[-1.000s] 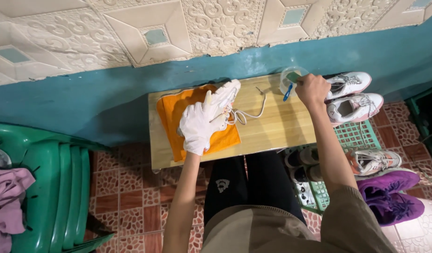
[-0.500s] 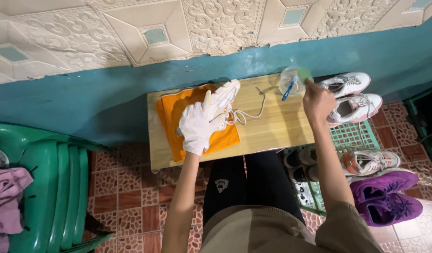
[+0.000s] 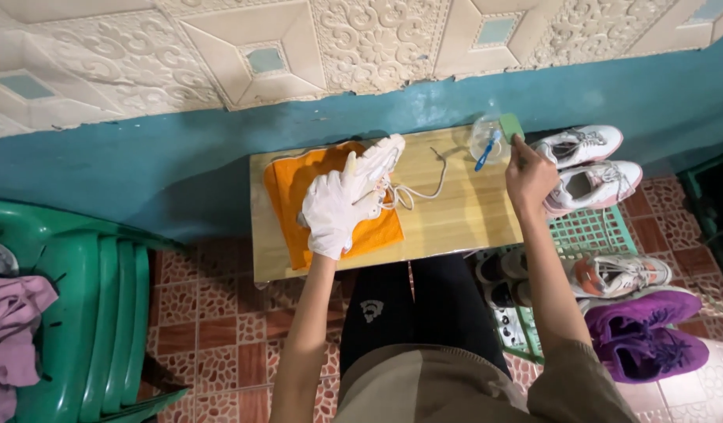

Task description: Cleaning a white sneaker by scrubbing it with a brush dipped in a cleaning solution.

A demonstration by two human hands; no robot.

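Observation:
My left hand (image 3: 334, 207), in a white glove, presses down on a white sneaker (image 3: 377, 160). The sneaker lies on an orange cloth (image 3: 287, 188) on a small wooden table (image 3: 455, 219), with its lace (image 3: 432, 184) trailing to the right. My bare right hand (image 3: 530, 176) is at the table's far right corner. Its fingertips pinch a small green sponge (image 3: 509, 125). The sponge is right beside a clear plastic cup (image 3: 480, 137) that holds a blue toothbrush (image 3: 487, 153).
A pair of white sneakers (image 3: 585, 164) sits right of the table on a green rack (image 3: 592, 231). More shoes lie below it, among them a purple pair (image 3: 651, 329). Stacked green plastic chairs (image 3: 87, 313) with a lilac cloth (image 3: 9, 329) stand at the left. A blue wall runs behind the table.
My right hand has drawn back a little from the cup toward me, and the green sponge now shows at its fingertips. The gloved left hand and the sneaker have stayed put.

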